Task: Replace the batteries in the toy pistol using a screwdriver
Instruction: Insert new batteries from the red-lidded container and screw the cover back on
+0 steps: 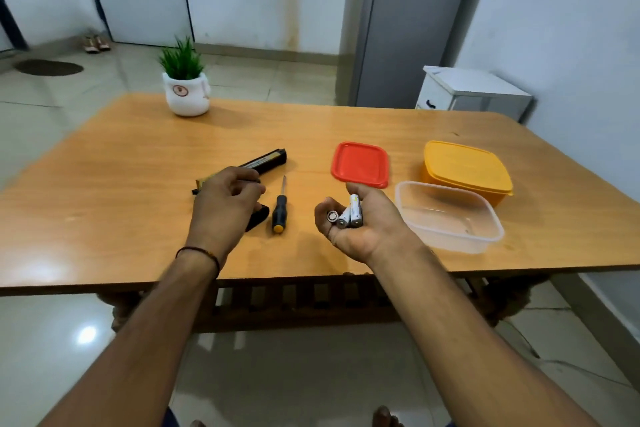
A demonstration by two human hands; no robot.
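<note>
So the pistol [268,161] is lying flat on the surface [121,166], barrel pointing away and to the right, grip toward the person. The left hand [225,199] is over its middle with the fingers curled, but I honestly can't tell if it's got hold of the pistol or is just above it. The right hand [360,229] is palm-up, fingers cupped round three batteries [349,213]. The screwdriver [280,210] lies between the two hands, just beside the pistol's grip, yellow-capped handle nearest the person.

Handling-wise, my guess is the pistol is light, hollow, hard plastic. It's stiff enough to pin down but likely to skate on that smooth wood, so I'd hold it by the body near the grip and press it flat while working the screw. No idea where the battery door is, the hand covers it.

The batteries are smooth little cylinders and will roll off if that palm tips. I'd pinch one at a time round the middle. The screwdriver should be picked up by the fat black handle, not the thin shaft.

Off to the right are a red lid [360,165], a clear tub [450,218] and a yellow box [465,170].
</note>
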